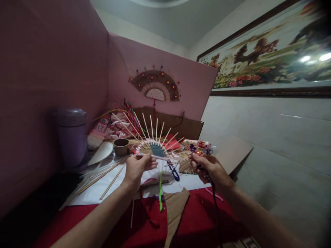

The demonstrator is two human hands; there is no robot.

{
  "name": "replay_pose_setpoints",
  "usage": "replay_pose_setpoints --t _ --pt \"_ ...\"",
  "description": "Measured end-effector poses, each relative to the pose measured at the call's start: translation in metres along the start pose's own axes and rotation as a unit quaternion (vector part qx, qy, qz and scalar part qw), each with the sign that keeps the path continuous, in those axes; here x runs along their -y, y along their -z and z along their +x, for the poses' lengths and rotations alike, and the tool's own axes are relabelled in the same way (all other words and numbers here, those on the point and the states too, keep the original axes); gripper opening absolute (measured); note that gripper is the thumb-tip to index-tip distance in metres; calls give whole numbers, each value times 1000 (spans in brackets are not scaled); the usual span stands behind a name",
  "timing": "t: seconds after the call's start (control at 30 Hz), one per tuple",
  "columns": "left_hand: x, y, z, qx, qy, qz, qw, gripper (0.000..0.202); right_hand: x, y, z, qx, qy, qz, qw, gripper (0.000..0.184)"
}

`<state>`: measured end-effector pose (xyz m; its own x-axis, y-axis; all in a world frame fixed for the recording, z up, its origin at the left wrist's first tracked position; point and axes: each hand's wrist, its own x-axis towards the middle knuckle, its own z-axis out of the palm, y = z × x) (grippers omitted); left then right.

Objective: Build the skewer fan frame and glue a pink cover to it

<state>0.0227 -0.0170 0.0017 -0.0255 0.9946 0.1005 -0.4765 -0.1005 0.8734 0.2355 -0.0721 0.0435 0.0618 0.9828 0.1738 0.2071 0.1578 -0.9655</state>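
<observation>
My left hand point(137, 167) is closed on the base of a half-made fan point(153, 150): a small semicircular hub with several thin wooden sticks point(151, 129) spreading upward. It is held up above the table. My right hand point(208, 166) is closed in a pinch to the right of the fan, gripping a thin dark cord point(214, 196) that hangs down past my wrist. A green pipe cleaner point(160, 193) dangles below the fan.
A finished fan point(156, 86) hangs on the pink board behind. A lilac lidded bin point(71, 136), a small brown cup point(121, 146), loose sticks point(103, 175), blue-handled scissors point(173, 171) and cardboard pieces point(176, 210) lie on the red-covered table point(201, 224). A framed painting point(271, 51) hangs at right.
</observation>
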Motion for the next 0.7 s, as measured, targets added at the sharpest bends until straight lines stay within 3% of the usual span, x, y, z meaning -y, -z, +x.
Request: replay_pose_setpoints --t 0.1,0.17,0.27,0.33,0.43,0.53,0.6,0.63,0.7 --pt "-5 0 2 -34 -27 -28 999 17 -26 28 5 -58 14 -163 985 40" --pt "-8 0 3 -52 -39 -44 997 16 -44 40 6 -34 61 -299 952 33" --pt "-11 0 3 -55 -49 -52 996 17 -64 49 5 5 61 -454 889 25" --pt "-11 0 2 -47 -48 -54 996 18 -71 51 6 18 57 -507 860 29" --pt "-12 1 0 -35 -41 -61 997 19 -72 51 8 28 92 -522 847 41" --pt "-14 0 -1 -15 -25 -83 996 18 -59 39 7 -35 189 -473 860 38" --pt "-15 -1 -2 17 -11 -97 995 16 -46 18 4 -75 238 -360 899 25" --pt "-16 -1 -3 38 -5 -101 994 15 -39 5 2 -53 226 -277 932 19" --pt "-16 -2 -4 79 6 -102 992 14 -30 -26 3 8 123 -96 988 20"
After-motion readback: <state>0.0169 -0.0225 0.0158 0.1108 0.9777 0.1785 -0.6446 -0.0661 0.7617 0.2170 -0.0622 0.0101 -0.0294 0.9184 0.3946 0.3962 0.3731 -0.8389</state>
